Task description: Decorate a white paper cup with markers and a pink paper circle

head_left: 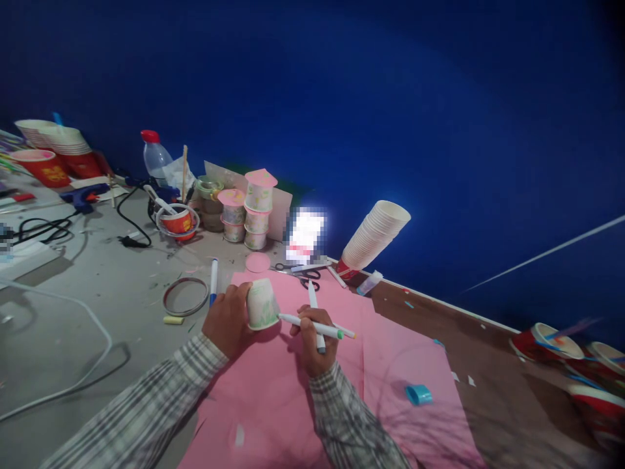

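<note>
My left hand (227,319) is closed on a white paper cup (262,303) marked with green strokes, held upside down with its rim low. In my right hand (316,339) is a white marker (310,324) with a green end, its tip at the cup's right side. Other pens cross the same fingers: a white pen (313,296) standing steeply and one with an orange tip (350,333). Pink paper (273,391) lies beneath both hands. Just behind them are scissors (308,279) and a pink paper disc (258,262). A blue and white marker (213,280) lies beside my left hand.
Decorated cup towers (257,212) with pink roofs stand at the back, beside a lit phone (305,236). A tall stack of paper cups (375,236) leans right. Tape ring (185,296), glue gun (84,195) and cables lie left; red cups (547,342) stand far right.
</note>
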`<state>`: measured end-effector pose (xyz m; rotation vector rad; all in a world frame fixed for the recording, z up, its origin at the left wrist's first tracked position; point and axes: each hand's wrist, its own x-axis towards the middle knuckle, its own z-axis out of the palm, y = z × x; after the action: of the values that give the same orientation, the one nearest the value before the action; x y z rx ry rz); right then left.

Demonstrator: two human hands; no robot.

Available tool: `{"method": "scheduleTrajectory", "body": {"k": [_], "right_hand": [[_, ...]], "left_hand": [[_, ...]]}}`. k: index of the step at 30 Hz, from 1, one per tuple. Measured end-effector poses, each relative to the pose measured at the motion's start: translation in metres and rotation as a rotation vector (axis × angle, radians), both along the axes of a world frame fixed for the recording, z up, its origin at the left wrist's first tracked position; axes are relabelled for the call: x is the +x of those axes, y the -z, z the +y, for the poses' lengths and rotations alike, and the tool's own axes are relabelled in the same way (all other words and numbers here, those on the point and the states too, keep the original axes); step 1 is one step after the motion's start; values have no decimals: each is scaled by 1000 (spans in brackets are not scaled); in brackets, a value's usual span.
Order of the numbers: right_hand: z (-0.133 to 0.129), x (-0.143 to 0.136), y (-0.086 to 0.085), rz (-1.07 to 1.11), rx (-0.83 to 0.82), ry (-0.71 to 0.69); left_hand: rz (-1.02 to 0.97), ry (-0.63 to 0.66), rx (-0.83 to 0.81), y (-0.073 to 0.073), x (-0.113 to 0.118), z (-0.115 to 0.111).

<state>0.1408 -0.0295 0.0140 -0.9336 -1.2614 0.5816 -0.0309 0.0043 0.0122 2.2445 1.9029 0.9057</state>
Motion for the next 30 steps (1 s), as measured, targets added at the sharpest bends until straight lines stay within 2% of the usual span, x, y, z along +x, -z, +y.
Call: {"method": "scheduleTrajectory", "body": {"k": [5,11,15,19,25,30], "right_hand": [[-1,0,1,-29,-13,-38],[0,0,-1,-4,-12,59],[0,0,-2,32,6,39],[-1,-1,-1,48,22,19],[-1,0,1,-25,19,71],[-1,0,0,-47,41,69]], "left_hand": [[-13,4,2,0,0,0],[-16,-7,36,3,-1,0],[-21,9,71,2,0,0],[12,12,48,4,0,1],[96,10,35,10,-2,3],[99,9,1,8,-1,4]]}}
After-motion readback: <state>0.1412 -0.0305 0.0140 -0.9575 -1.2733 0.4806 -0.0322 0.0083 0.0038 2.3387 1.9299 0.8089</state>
